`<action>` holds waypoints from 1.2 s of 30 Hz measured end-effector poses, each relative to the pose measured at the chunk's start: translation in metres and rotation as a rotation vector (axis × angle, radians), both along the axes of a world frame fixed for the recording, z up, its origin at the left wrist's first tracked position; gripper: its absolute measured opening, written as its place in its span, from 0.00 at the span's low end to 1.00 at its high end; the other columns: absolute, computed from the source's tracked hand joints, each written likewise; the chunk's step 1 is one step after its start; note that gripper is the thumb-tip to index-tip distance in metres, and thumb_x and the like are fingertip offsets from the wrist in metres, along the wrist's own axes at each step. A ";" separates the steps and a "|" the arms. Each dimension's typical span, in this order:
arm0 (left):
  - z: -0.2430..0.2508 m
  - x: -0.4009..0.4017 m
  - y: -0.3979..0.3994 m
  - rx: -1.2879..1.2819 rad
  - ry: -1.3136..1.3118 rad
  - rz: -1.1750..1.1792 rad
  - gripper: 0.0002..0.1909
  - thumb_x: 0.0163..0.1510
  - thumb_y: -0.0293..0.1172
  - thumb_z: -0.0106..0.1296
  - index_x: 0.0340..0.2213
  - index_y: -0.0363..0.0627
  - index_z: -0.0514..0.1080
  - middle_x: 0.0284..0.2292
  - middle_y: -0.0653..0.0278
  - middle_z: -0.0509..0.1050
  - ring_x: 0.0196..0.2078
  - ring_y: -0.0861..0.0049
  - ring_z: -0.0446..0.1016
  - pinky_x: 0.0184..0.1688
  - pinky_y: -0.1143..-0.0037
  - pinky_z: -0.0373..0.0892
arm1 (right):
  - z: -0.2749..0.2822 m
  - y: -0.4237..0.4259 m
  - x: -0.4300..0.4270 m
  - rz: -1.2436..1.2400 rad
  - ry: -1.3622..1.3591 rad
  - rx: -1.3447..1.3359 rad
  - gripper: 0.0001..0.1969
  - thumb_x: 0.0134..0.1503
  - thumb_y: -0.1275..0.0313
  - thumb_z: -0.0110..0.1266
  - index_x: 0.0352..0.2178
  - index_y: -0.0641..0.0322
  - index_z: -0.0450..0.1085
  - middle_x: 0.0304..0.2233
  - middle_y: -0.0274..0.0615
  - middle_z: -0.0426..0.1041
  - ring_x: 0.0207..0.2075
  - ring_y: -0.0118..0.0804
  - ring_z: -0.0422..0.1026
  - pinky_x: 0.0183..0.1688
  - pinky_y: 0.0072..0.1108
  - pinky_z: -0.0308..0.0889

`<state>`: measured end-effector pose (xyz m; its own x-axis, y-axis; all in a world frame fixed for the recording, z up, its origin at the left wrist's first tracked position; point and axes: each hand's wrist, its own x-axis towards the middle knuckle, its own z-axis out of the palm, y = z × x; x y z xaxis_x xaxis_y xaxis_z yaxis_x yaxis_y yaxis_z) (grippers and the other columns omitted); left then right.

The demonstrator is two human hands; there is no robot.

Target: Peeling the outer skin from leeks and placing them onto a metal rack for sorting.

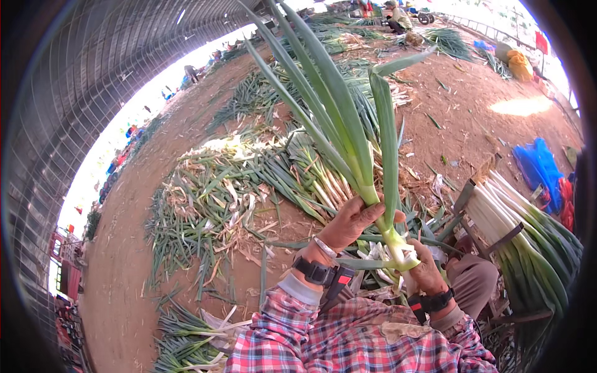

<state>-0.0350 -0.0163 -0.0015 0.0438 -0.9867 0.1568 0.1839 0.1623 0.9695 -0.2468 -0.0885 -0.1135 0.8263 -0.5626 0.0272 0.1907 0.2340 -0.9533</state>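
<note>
My left hand (347,224) grips the green upper stem of a large green onion (366,189), whose long leaves fan out upward. Lower down, my right hand (425,269) is closed on the onion's pale shaft, where an outer leaf layer is peeled outward and hangs to the left. One broad leaf beside the main fan stands up and bends over at its top. The root end is hidden by my right hand. At my right, a bundle of green onions (517,224) with white shafts lies in a metal frame (464,198).
A heap of leaf trimmings (200,219) and untrimmed green onions (322,182) lie on the dirt ground ahead. More onions (186,340) are at the lower left. Blue netting (538,172) and red netting (566,205) lie at the right. Another person (399,18) sits far off.
</note>
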 end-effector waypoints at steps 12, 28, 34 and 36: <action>-0.011 -0.004 -0.009 0.051 -0.024 0.339 0.14 0.61 0.37 0.47 0.41 0.37 0.68 0.35 0.63 0.73 0.37 0.78 0.74 0.41 0.78 0.72 | 0.009 -0.003 0.025 -0.381 0.010 0.167 0.13 0.62 0.65 0.49 0.37 0.68 0.70 0.30 0.33 0.73 0.30 0.21 0.69 0.33 0.17 0.66; 0.017 0.086 0.015 -0.185 0.221 0.766 0.12 0.60 0.36 0.49 0.41 0.41 0.66 0.27 0.68 0.69 0.29 0.79 0.70 0.31 0.74 0.70 | -0.045 -0.035 -0.010 -0.219 0.363 -0.695 0.34 0.47 0.67 0.64 0.55 0.63 0.61 0.53 0.54 0.64 0.57 0.47 0.61 0.58 0.31 0.56; 0.048 0.132 0.026 -0.292 0.478 0.537 0.13 0.63 0.39 0.43 0.40 0.41 0.66 0.26 0.70 0.65 0.27 0.82 0.64 0.30 0.77 0.65 | -0.027 0.004 0.016 0.238 0.187 -0.406 0.33 0.50 0.60 0.64 0.53 0.66 0.61 0.38 0.48 0.72 0.43 0.38 0.70 0.45 0.26 0.65; 0.053 0.160 0.044 -0.328 0.507 0.516 0.14 0.64 0.40 0.40 0.39 0.40 0.66 0.25 0.70 0.62 0.25 0.82 0.60 0.28 0.77 0.62 | -0.015 0.004 0.002 0.357 0.209 -0.226 0.29 0.52 0.59 0.62 0.50 0.65 0.64 0.36 0.47 0.72 0.40 0.34 0.69 0.42 0.24 0.64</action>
